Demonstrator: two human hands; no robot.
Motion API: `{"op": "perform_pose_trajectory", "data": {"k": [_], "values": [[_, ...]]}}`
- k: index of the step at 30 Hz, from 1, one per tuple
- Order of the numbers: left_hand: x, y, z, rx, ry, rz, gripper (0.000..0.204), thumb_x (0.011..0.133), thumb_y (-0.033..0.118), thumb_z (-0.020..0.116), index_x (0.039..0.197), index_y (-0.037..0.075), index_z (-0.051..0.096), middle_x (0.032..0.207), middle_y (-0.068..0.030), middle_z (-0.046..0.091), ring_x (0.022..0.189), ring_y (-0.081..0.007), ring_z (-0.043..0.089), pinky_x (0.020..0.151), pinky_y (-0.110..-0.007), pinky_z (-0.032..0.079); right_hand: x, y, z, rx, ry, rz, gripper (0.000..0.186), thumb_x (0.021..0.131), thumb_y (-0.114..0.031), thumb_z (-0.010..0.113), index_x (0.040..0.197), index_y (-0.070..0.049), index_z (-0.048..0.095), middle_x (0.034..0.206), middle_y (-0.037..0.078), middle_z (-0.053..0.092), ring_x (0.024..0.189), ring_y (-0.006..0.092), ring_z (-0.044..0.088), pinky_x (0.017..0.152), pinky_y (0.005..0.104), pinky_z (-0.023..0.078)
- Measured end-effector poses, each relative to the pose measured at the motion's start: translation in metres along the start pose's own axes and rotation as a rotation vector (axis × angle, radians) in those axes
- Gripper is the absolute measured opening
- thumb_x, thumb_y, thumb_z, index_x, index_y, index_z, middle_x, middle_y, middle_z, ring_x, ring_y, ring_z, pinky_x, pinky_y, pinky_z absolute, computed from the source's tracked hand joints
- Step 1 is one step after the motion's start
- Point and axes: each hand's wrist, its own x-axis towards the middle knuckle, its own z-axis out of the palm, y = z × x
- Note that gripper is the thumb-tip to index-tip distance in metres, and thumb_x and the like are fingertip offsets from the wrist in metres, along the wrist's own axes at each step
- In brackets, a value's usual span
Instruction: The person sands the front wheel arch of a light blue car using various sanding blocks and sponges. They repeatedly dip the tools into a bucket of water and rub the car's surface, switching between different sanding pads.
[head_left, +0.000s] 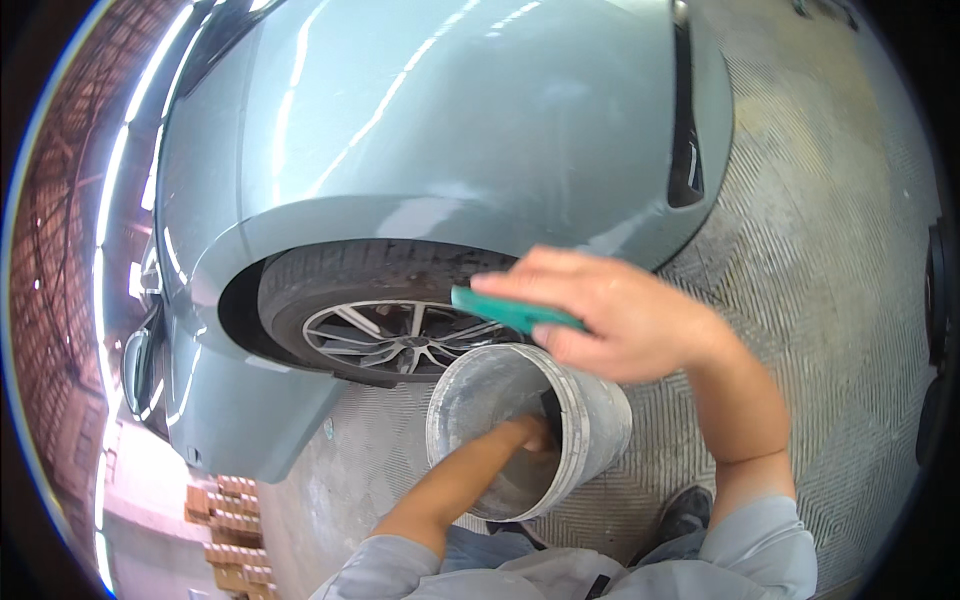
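My right hand (620, 315) is raised beside the car's wheel arch, closed around a thin green flat block (520, 310). The block points left, with thumb below and fingers above. My left hand (532, 432) reaches down inside a worn grey-white bucket (600, 415), near its right inner wall. Something dark and flat (551, 408) shows at that hand; its kind is unclear, and the fingers are mostly hidden. The bucket is tilted in view, its mouth toward me, just in front of the wheel (408, 340).
A pale green-grey car (440, 130) fills the upper middle, with its side mirror (138, 370) at the left. The floor (800, 300) has a ridged pattern. Stacked cardboard boxes (235, 530) stand at the lower left. My dark shoe (685, 510) is near the bucket.
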Motion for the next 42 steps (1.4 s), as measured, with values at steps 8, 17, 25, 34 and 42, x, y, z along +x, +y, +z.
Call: {"op": "perform_pose_trajectory", "data": {"k": [8, 17, 25, 34, 42], "values": [[-0.013, 0.005, 0.007, -0.111, 0.238, 0.010, 0.022, 0.081, 0.018, 0.064, 0.098, 0.006, 0.071, 0.095, -0.0183, 0.069, 0.094, -0.0374, 0.064, 0.081, -0.044, 0.050, 0.030, 0.010, 0.089, -0.200, -0.620, 0.217, 0.050, 0.087, -0.015, 0.054, 0.136, -0.003, 0.047, 0.108, 0.019, 0.057, 0.100, 0.0377, 0.059, 0.085, 0.0439, 0.049], [-0.164, -0.029, -0.011, -0.173, 0.844, 0.031, 0.045, 0.082, 0.021, 0.068, 0.123, 0.005, 0.058, 0.116, -0.0146, 0.062, 0.111, -0.0348, 0.057, 0.092, -0.043, 0.046, 0.055, 0.047, 0.178, -0.521, -1.012, 0.587, 0.051, 0.084, -0.017, 0.053, 0.133, -0.001, 0.050, 0.121, 0.025, 0.059, 0.114, 0.0381, 0.057, 0.096, 0.0446, 0.045], [-0.149, -0.076, 0.019, -0.842, 1.117, 0.050, 0.061, 0.082, 0.016, 0.063, 0.136, -0.001, 0.041, 0.131, -0.0212, 0.050, 0.121, -0.0403, 0.049, 0.102, -0.044, 0.041, 0.042, 0.115, 0.231, -0.488, -1.174, 0.805, 0.055, 0.083, -0.021, 0.058, 0.134, -0.004, 0.050, 0.124, 0.024, 0.058, 0.116, 0.0407, 0.054, 0.100, 0.0445, 0.043], [-0.140, -0.116, 0.014, -1.111, 0.652, 0.259, 0.062, 0.075, 0.016, 0.063, 0.134, 0.006, 0.044, 0.120, -0.0213, 0.062, 0.110, -0.0360, 0.061, 0.088, -0.042, 0.049, -0.079, 0.176, 0.234, -0.817, -1.144, 1.326, 0.059, 0.093, -0.056, 0.043, 0.125, -0.010, 0.061, 0.128, 0.021, 0.058, 0.123, 0.0353, 0.052, 0.106, 0.0459, 0.037], [-0.150, -0.126, 0.012, -1.051, 0.684, 0.341, 0.078, 0.077, 0.018, 0.060, 0.146, 0.000, 0.030, 0.124, -0.0291, 0.057, 0.115, -0.0407, 0.057, 0.099, -0.043, 0.044, -0.093, 0.169, 0.272, -0.595, -1.098, 1.708, 0.057, 0.097, -0.048, 0.035, 0.130, -0.008, 0.058, 0.138, 0.016, 0.053, 0.128, 0.0306, 0.048, 0.109, 0.0421, 0.032]]}}
